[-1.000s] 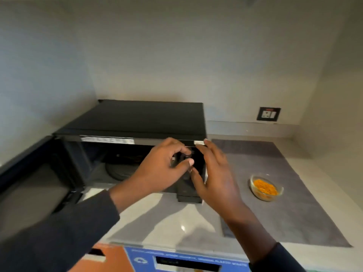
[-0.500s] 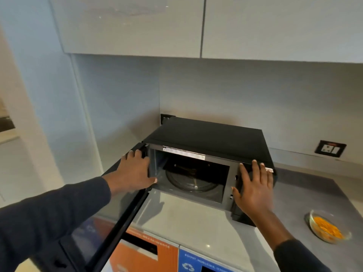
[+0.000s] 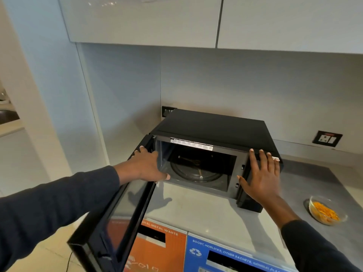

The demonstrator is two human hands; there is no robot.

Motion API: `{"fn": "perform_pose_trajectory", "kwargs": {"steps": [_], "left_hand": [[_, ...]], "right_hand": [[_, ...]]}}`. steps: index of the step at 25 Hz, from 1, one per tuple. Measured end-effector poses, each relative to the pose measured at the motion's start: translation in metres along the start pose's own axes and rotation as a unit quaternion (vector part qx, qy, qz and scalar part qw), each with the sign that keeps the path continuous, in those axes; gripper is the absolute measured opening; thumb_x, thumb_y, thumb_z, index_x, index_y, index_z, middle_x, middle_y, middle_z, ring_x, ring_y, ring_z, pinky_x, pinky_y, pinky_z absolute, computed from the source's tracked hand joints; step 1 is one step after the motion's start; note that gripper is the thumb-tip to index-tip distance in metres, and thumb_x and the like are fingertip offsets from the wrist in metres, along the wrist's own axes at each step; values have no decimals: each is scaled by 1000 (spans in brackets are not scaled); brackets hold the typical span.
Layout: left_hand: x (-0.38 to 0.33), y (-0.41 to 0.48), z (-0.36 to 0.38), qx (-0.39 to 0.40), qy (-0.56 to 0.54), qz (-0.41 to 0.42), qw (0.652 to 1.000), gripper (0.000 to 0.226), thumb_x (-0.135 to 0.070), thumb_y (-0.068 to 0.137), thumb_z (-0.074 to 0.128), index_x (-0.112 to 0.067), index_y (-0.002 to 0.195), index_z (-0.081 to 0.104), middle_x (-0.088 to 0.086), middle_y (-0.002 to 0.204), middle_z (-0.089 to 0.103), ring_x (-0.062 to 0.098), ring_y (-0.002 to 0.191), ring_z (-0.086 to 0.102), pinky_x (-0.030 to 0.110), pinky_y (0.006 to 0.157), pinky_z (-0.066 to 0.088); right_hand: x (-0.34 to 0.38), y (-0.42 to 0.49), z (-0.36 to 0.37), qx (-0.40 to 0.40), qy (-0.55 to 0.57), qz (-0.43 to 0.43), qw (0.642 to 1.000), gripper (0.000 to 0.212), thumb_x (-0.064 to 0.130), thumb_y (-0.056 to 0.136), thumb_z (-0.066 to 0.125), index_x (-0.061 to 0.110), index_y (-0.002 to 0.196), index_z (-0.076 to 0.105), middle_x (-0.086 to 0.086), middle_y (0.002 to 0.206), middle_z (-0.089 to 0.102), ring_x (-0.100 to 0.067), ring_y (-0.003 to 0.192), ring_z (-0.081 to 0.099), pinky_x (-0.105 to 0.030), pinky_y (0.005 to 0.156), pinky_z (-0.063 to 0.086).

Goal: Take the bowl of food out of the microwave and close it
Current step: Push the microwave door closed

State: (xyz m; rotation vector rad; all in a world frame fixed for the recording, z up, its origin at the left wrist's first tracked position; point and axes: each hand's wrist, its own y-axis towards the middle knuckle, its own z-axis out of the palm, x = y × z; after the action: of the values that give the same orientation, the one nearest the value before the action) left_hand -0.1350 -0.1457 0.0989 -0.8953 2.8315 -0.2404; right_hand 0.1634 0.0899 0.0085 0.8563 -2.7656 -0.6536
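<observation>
the black microwave [image 3: 212, 134] is sitting on the pale counter [image 3: 196, 211] in the corner under the wall cabinets [image 3: 137, 20], with its door [image 3: 115, 216] swinging wide out to the left and toward the camera, and its dark cavity is lying open, showing only the round glass turntable [image 3: 196, 171] on the floor of it and a white label strip running along the top edge of the opening. the left hand [image 3: 147, 165] is reaching forward from a dark sleeve [image 3: 49, 209] and resting on the hinge end of the door, fingers spread over the top of the frame and thumb pointing toward the cavity, laid against it rather than clenched round anything. the right hand [image 3: 259, 177] is lying flat and open against the control panel side of the microwave front, fingers stretched upward to the top edge, holding nothing. the glass bowl [image 3: 326, 211] is standing on the grey mat [image 3: 334, 185] well to the right of the microwave, apart from both hands, and it is holding orange-yellow food that is filling the lower part of it. below the counter edge an orange bin front [image 3: 157, 244] and a blue bin front [image 3: 225, 256] are showing printed waste labels, and a wall socket [image 3: 327, 138] is sitting on the backsplash to the right
</observation>
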Motion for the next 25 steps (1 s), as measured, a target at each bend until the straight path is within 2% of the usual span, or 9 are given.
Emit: {"fn": "perform_pose_trajectory", "kwargs": {"steps": [3,8,11,13,15,17,19,22,25], "left_hand": [[2,-2,-1,-3,-47,44,998,111,-85,74,53,-16,157,28,18,168,21,32,158,8,47,117,32],[-21,-3,17,-27,-108,122,986,111,-92,76,34,-21,160,26,7,172,-1,32,157,12,45,121,22],[-40,7,39,-77,-78,208,972,96,-83,87,24,-23,162,18,6,172,-4,28,158,-2,44,125,3],[-54,18,50,-135,-59,256,955,83,-73,95,20,-25,162,18,7,172,-1,25,158,-5,44,125,0],[-68,34,53,-171,-53,286,941,76,-66,100,19,-23,162,19,8,172,4,24,159,-4,44,127,2],[-82,50,53,-186,-46,308,932,83,-71,96,10,-22,163,15,7,172,4,23,158,-5,43,127,1],[-94,67,51,-188,-40,331,924,92,-77,91,5,-19,163,9,5,172,2,21,158,-8,42,128,0],[-109,93,46,-175,-1,345,922,91,-74,94,10,-14,163,4,6,172,-1,21,158,-9,43,129,4],[-123,114,43,-179,23,321,930,83,-65,100,14,-10,162,5,11,172,3,25,158,-2,42,129,6]], "right_hand": [[1,1,0,7,-5,5,1000,101,67,88,54,18,163,8,-19,169,17,-40,157,7,-54,126,4],[0,4,-8,17,6,17,1000,91,66,89,52,20,161,21,-17,167,25,-38,155,16,-52,126,11],[-4,12,-18,24,30,21,999,84,67,91,49,18,158,31,-15,164,35,-35,153,26,-51,124,21],[-7,18,-28,41,58,29,997,84,71,92,41,18,156,36,-12,163,37,-34,152,29,-50,122,24],[-8,24,-40,79,102,50,990,91,80,88,28,20,155,38,-9,164,36,-32,152,29,-49,122,24],[-10,26,-49,120,167,77,976,106,92,77,16,24,155,38,-6,166,32,-30,154,26,-51,122,22],[-13,26,-57,151,229,98,957,118,102,66,13,29,156,35,-2,168,27,-28,156,20,-53,123,17],[-12,25,-66,203,207,89,953,123,104,62,26,30,159,27,1,170,18,-26,158,13,-53,123,15],[-7,24,-63,184,132,71,971,102,79,78,59,24,158,30,-3,169,23,-27,156,20,-48,122,25]]}}
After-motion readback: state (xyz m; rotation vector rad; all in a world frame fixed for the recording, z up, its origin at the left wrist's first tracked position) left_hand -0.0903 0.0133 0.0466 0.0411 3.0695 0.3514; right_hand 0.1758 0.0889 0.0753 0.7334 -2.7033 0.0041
